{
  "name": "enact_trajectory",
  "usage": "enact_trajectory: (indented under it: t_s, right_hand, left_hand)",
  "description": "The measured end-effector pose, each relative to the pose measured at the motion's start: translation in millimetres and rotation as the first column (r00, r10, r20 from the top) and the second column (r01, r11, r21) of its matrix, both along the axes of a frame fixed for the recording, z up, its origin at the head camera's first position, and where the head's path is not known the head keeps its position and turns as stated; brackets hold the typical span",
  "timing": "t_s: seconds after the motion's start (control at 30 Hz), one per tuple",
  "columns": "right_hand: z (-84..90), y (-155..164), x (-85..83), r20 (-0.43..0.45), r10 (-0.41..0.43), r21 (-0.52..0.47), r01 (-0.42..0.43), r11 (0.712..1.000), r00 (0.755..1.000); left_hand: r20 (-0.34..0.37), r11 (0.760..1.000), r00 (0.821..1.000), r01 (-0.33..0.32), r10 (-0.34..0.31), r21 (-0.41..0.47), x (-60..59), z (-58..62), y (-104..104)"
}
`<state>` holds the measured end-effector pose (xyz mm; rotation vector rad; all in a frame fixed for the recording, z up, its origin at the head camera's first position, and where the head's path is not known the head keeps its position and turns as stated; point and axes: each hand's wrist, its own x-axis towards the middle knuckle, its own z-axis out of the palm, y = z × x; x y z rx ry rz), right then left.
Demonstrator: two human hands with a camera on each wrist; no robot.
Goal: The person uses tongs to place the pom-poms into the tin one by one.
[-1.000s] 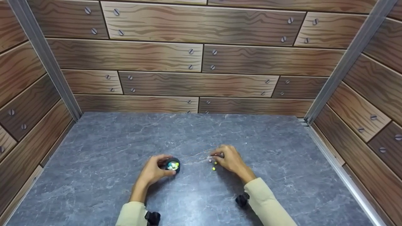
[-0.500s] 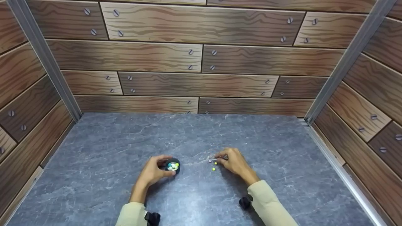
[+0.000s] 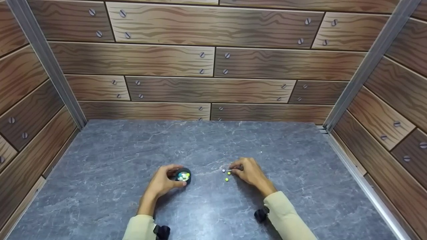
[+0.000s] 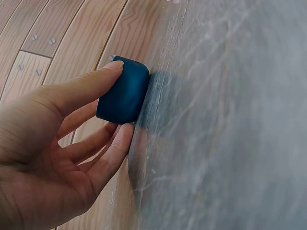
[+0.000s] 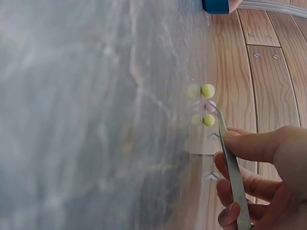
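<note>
A small round dark blue cup stands on the table, held between the thumb and fingers of my left hand. Several white, yellow and blue beads lie inside it. To the right, my right hand grips metal tweezers with a bent tip. Close to that tip sits a pink bead; whether they touch, I cannot tell. It lies among two yellow-green beads, one nearer the tweezers and one closer to me.
The tabletop is grey with a marble pattern. Wood-patterned panels close off the back and sides, with metal rails at the corners. A tiny pale speck lies beyond my right hand.
My right hand has drawn back to the right and slightly toward me with the tweezers, mostly in the first half second. The left hand and the cup have stayed in place.
</note>
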<state>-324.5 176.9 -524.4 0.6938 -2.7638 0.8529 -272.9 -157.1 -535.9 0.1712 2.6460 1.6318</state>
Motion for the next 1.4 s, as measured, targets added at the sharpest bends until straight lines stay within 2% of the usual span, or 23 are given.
enact_trajectory:
  t_s: [0.2,0.43,0.8,1.4]
  right_hand:
    - [1.1,0,1.7,0.003,-0.006,0.011,0.006,1.000,1.000]
    - [7.7,-2,3.9,0.014,-0.008,-0.021,0.009,1.000,1.000]
    - [17.8,-14,6.8,-0.074,0.051,-0.014,-0.052,0.999,0.996]
    - [18.7,-51,18.0,-0.037,0.105,-0.037,-0.107,0.994,0.994]
  left_hand:
    - [0.000,1.000,1.000,0.005,-0.005,-0.007,-0.1,-0.1,1]
    - [-0.001,1.000,1.000,0.003,-0.003,-0.016,-0.6,0.0,2]
    - [-0.010,1.000,1.000,-0.003,0.003,-0.016,-1.2,2.0,2]
    - [-0.019,1.000,1.000,-0.007,0.006,-0.022,0.6,-0.1,0]
